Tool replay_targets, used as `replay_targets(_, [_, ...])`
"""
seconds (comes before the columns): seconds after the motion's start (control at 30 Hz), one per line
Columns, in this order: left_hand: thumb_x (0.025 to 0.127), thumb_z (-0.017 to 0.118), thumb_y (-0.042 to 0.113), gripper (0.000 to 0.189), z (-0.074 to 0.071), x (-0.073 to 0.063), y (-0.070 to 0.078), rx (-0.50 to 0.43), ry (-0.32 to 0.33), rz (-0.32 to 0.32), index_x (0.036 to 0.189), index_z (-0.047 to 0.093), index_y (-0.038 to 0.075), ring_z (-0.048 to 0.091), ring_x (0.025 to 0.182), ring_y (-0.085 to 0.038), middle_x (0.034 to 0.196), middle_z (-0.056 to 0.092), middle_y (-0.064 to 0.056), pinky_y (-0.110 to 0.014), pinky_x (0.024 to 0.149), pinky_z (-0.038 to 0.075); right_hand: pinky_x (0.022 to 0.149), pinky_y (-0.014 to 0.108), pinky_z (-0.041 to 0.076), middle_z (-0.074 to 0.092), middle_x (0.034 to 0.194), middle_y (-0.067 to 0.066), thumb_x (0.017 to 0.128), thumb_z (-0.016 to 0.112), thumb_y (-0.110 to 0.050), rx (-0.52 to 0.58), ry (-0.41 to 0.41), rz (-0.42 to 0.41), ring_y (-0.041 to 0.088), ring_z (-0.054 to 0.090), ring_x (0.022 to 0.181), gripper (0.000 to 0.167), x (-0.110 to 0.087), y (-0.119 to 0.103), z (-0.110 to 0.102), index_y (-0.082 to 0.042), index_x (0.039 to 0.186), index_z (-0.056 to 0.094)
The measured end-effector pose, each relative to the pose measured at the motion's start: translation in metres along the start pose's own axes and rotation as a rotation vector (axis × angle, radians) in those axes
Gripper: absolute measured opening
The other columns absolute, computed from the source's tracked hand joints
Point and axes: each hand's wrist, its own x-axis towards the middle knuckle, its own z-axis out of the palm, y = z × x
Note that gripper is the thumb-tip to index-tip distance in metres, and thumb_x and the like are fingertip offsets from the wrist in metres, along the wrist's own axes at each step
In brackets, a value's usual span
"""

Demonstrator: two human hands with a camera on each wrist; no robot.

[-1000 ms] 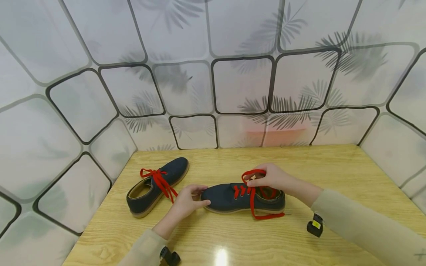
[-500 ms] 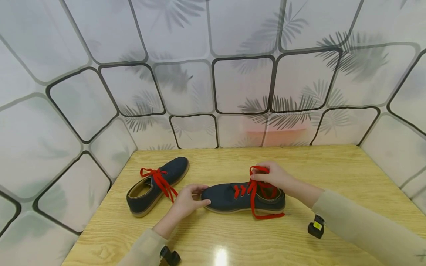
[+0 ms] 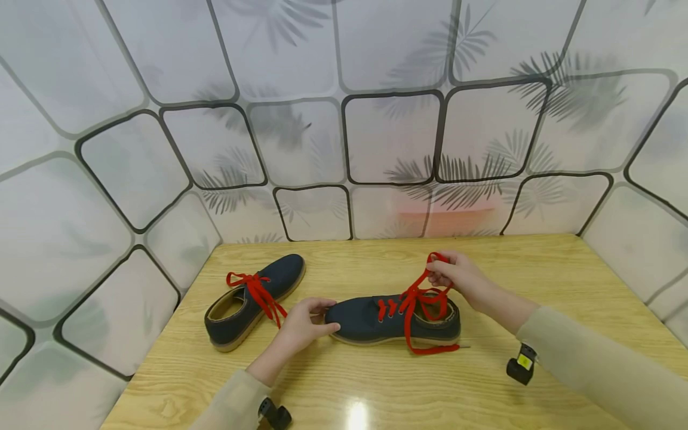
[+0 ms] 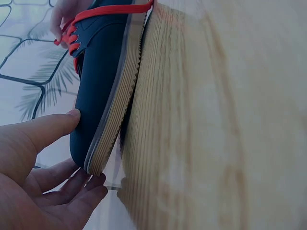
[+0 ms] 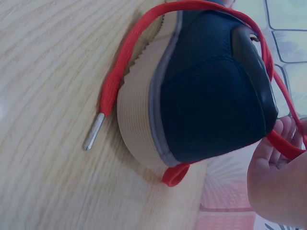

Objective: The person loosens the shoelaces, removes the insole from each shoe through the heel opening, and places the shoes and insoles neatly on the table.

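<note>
Here, tabletop (image 3: pixel 543 269) under shoes (image 3: pixel 357 319); patterned walls (image 3: pixel 389 137)

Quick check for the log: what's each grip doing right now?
Left grip: closed, holding a shoe at its toe.
Right grip: closed, pinching that shoe's red lace.

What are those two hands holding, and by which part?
The left hand holds one navy shoe by its toe; the right hand pinches that shoe's red lace by a raised stretch.

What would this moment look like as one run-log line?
left hand: fingers grip navy fabric shoe at toe | right hand: pinches raised flat red shoelace | second navy fabric shoe: upright, farther left
</note>
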Motion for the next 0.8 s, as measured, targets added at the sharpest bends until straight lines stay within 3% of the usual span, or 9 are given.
replay_targets(0.13, [0.087, 0.087, 0.004, 0.047, 0.000, 0.000, 0.000, 0.001, 0.000, -0.003, 0.131, 0.072, 0.000, 0.068, 0.120, -0.037, 0.129, 0.070, -0.019, -0.046, 0.102, 0.063, 0.075, 0.020, 0.063, 0.066, 0.077, -0.009, 0.106, 0.056, -0.010, -0.014, 0.032, -0.014, 0.003, 0.068, 0.074, 0.010, -0.001, -0.003, -0.004, -0.001, 0.108, 0.062])
replay_targets(0.27, [0.087, 0.087, 0.003, 0.047, 0.000, 0.000, 0.000, -0.002, 0.000, -0.006, 0.131, 0.072, 0.000, 0.068, 0.120, -0.038, 0.129, 0.070, -0.019, -0.046, 0.102, 0.063, 0.075, 0.022, 0.063, 0.066, 0.084, -0.006, 0.103, 0.058, -0.005, -0.082, 0.014, -0.042, 0.003, 0.066, 0.076, 0.010, -0.002, -0.002, -0.005, 0.004, 0.109, 0.059])
replay_targets(0.4, [0.087, 0.087, 0.003, 0.047, 0.000, 0.000, 0.000, -0.009, -0.002, -0.012, 0.131, 0.072, -0.001, 0.068, 0.120, -0.038, 0.130, 0.070, -0.020, -0.046, 0.102, 0.063, 0.081, 0.027, 0.064, 0.070, 0.097, 0.002, 0.101, 0.064, -0.004, -0.225, -0.008, -0.087, 0.005, 0.067, 0.085, 0.030, -0.003, 0.000, -0.003, 0.012, 0.126, 0.058])
replay_targets(0.47, [0.087, 0.087, 0.002, 0.046, 0.000, 0.000, 0.000, -0.010, -0.002, -0.014, 0.131, 0.072, 0.000, 0.068, 0.120, -0.037, 0.130, 0.070, -0.019, -0.046, 0.102, 0.063, 0.084, 0.030, 0.063, 0.072, 0.107, 0.013, 0.100, 0.068, -0.006, -0.293, -0.006, -0.110, 0.011, 0.068, 0.094, 0.040, -0.004, 0.001, -0.002, 0.012, 0.134, 0.059])
replay_targets(0.6, [0.087, 0.087, 0.003, 0.047, 0.000, 0.000, 0.001, -0.007, -0.003, -0.008, 0.131, 0.072, -0.001, 0.068, 0.120, -0.037, 0.130, 0.070, -0.019, -0.046, 0.102, 0.063, 0.102, 0.047, 0.060, 0.064, 0.135, 0.029, 0.098, 0.073, -0.009, -0.413, 0.005, -0.186, 0.038, 0.065, 0.121, 0.051, -0.004, 0.001, 0.002, 0.006, 0.145, 0.057])
replay_targets(0.7, [0.087, 0.087, 0.003, 0.047, 0.000, 0.000, 0.001, -0.008, -0.004, -0.008, 0.131, 0.072, -0.001, 0.068, 0.120, -0.038, 0.130, 0.070, -0.020, -0.046, 0.102, 0.063, 0.113, 0.062, 0.051, 0.062, 0.140, 0.031, 0.097, 0.076, -0.007, -0.508, 0.027, -0.289, 0.050, 0.057, 0.132, 0.052, -0.004, -0.001, 0.004, 0.005, 0.144, 0.057])
replay_targets(0.8, [0.087, 0.087, 0.003, 0.047, 0.000, 0.000, 0.001, -0.007, -0.004, -0.010, 0.131, 0.072, -0.001, 0.068, 0.120, -0.037, 0.130, 0.070, -0.019, -0.046, 0.102, 0.063, 0.114, 0.065, 0.049, 0.067, 0.133, 0.028, 0.095, 0.077, -0.005, -0.577, 0.037, -0.387, 0.050, 0.060, 0.127, 0.044, -0.002, -0.001, 0.006, 0.007, 0.135, 0.063])
